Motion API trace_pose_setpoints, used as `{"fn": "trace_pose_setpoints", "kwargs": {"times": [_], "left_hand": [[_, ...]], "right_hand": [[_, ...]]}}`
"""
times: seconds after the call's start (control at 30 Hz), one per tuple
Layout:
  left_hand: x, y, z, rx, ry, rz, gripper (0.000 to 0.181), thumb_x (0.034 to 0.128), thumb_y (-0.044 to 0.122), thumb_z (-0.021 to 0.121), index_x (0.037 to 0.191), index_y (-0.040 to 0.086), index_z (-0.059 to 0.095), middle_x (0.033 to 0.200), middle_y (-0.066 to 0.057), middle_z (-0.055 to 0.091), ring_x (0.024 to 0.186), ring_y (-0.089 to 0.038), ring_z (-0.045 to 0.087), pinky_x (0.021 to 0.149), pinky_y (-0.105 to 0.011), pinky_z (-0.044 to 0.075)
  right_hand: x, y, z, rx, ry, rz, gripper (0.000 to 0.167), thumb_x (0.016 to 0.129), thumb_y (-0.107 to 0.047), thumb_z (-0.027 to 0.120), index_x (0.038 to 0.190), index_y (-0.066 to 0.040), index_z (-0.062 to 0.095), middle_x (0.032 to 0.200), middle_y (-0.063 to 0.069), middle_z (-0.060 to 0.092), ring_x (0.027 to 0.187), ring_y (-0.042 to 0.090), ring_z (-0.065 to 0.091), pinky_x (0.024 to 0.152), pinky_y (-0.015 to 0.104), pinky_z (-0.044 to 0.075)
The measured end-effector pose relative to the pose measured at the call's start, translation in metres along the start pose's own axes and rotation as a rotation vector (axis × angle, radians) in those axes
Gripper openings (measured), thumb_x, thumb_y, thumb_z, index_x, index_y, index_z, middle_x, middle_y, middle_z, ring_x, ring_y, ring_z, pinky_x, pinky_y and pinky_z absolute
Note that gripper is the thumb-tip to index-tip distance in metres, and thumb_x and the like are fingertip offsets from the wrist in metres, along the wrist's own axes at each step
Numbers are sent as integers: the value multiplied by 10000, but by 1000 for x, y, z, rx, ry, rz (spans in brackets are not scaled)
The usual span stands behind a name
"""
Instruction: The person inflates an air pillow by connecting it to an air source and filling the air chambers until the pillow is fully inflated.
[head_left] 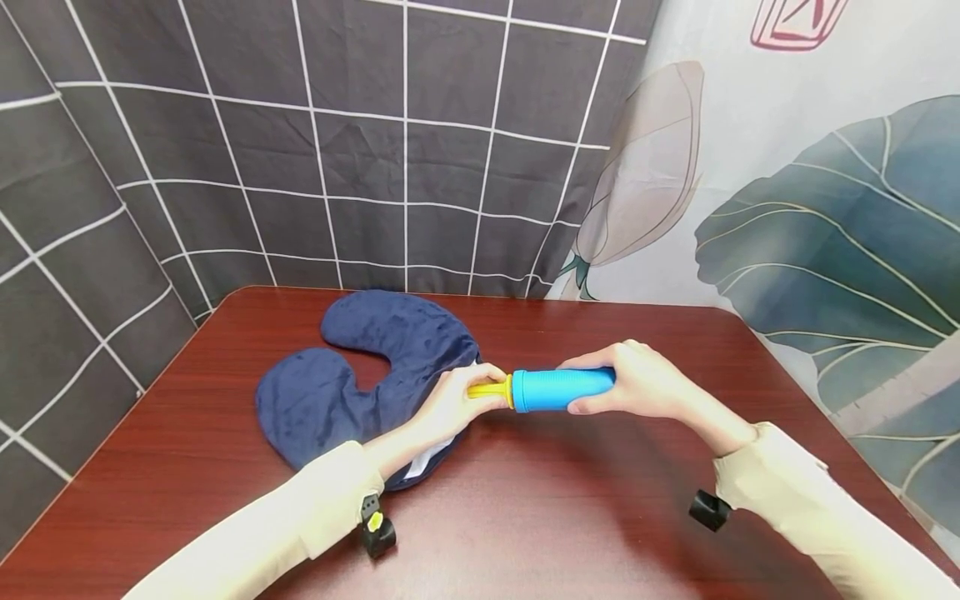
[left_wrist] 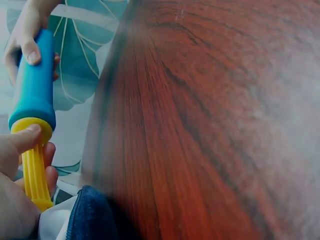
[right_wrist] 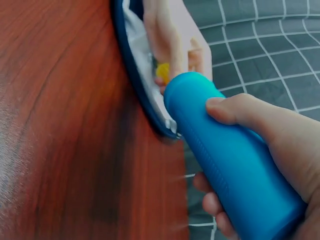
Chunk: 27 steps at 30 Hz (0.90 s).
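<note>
Held level above the table is a blue and yellow hand pump (head_left: 551, 390). My right hand (head_left: 637, 383) grips its blue barrel (right_wrist: 220, 155), thumb on one side and fingers round the other. My left hand (head_left: 450, 404) pinches the ribbed yellow shaft (left_wrist: 35, 170) at the barrel's end, the thumb against its yellow collar (left_wrist: 37, 125). Behind and under the left hand lies a navy plush neck pillow (head_left: 307, 408). Along its near edge a zip (left_wrist: 74, 215) and white inner cloth (head_left: 423, 458) show.
The reddish-brown wooden table (head_left: 570, 517) spans the work area. At its back hangs a dark cloth with a white grid (head_left: 360, 158), with a leaf-patterned curtain (head_left: 847, 225) on the right. Each wrist carries a small black camera (head_left: 378, 535).
</note>
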<state>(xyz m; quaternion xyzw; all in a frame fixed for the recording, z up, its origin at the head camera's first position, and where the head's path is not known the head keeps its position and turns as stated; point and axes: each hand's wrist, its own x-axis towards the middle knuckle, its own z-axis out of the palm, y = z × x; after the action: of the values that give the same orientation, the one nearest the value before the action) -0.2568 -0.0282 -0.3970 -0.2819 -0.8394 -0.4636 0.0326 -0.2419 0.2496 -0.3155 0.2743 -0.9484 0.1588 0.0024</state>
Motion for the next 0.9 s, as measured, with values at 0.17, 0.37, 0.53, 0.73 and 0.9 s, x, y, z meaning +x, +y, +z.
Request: {"fn": "trace_pose_setpoints", "kwargs": {"times": [0.17,0.37,0.53,0.73,0.9], "left_hand": [[-2,-2,0,41,-12,11,262,847,261,774,1081,157,715,1071,-9,738,937,-157,632,832,-256,473],[-3,-3,-1,22,-17,35,279,848,270,772,1095,148,725,1048,-9,745,924,-149,641,824,-236,494],[-3,-6,-2,-22,-22,23,290,843,261,779,1097,131,732,1036,-19,746,934,-139,652,842,-214,511],[-4,-6,-1,-88,-19,21,310,843,226,780,1122,103,725,1069,-43,742,972,-145,666,864,-197,517],[-5,-5,-1,-92,-2,12,304,837,230,785,1112,114,729,1052,-29,745,951,-133,669,857,-200,521]], "right_hand": [[-2,-1,6,23,-9,-18,470,761,-496,808,1186,-321,712,1040,-112,735,823,73,612,687,250,503],[-14,0,-5,-3,-13,-19,528,750,-547,802,1225,-347,688,1048,-104,734,809,63,609,671,244,497],[-25,8,-22,-31,-31,11,592,720,-596,802,1243,-347,680,1056,-114,731,816,53,611,674,243,493],[-44,22,-45,-65,-25,-40,581,738,-548,809,1266,-358,659,962,-181,715,734,-22,570,646,208,453],[-57,37,-58,-75,3,-86,590,732,-459,846,1278,-349,651,971,-207,708,736,-43,569,649,194,445]]}}
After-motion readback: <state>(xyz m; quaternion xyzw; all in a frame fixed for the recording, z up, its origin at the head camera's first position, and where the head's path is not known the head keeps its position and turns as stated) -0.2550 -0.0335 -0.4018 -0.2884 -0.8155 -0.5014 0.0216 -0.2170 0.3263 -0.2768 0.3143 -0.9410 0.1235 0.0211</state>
